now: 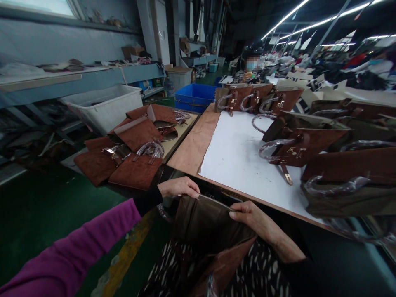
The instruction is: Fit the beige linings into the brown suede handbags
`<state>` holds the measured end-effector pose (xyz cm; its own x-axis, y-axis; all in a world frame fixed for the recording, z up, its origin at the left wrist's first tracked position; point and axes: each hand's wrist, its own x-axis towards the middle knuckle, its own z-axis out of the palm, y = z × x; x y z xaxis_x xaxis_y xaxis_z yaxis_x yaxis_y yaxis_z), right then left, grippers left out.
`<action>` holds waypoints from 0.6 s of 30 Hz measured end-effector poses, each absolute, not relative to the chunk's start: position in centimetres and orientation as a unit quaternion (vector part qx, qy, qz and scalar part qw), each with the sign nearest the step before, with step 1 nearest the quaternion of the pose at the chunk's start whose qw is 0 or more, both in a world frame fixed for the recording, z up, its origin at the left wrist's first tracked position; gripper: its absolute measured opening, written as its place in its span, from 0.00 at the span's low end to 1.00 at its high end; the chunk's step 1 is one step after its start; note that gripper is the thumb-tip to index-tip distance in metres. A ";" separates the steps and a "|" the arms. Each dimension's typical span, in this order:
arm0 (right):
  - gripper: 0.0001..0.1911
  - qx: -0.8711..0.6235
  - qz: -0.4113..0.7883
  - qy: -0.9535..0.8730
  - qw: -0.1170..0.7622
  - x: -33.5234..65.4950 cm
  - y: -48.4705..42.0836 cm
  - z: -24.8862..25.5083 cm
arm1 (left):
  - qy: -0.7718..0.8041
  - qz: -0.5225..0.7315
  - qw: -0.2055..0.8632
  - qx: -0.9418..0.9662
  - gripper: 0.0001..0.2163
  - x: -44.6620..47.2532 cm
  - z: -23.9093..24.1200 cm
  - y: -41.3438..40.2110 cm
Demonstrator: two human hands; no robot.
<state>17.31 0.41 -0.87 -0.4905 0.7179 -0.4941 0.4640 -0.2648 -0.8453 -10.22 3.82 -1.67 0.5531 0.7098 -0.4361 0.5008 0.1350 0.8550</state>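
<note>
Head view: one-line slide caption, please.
Left hand and right hand hold open a brown suede handbag beside a white-covered wooden table lined with similar brown handbags.

The bag (213, 231) in the lap is cut off by the bottom edge and too dark inside to read, the left hand (177, 186) hides its fingertips over the rim, and the bags (349, 165) at the table's (193, 148) right edge blur and run out of view.

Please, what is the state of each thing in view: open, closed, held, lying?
Brown suede handbag: held open by both hands.
Left hand: gripping the bag's rim.
Right hand: pinching the opposite rim.
Brown leather handbags on the white-covered table: some upright, handles plastic-wrapped.
Brown handbags on the side table: lying piled.
Blue plastic crate: uncovered.
</note>
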 end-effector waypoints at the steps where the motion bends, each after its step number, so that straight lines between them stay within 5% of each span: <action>1: 0.18 -0.492 0.622 -0.601 0.100 17.3 0.4 -0.8 | 0.455 0.084 0.571 0.678 0.12 -10.1 -1.5 4.1; 6: 0.17 -0.481 0.618 -0.617 0.078 17.1 0.8 -0.9 | 0.436 0.088 0.440 0.780 0.08 -8.6 -1.0 4.6; 18: 0.15 -0.478 0.620 -0.615 0.088 17.4 1.0 -1.4 | 0.431 0.123 0.443 0.776 0.14 -4.8 -2.1 3.7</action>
<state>17.41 0.96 -1.36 -0.5268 0.6974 -0.4859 0.4800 -0.2277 -0.8472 -4.85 3.66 -2.10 0.5984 0.7781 -0.1912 0.5603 -0.2359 0.7940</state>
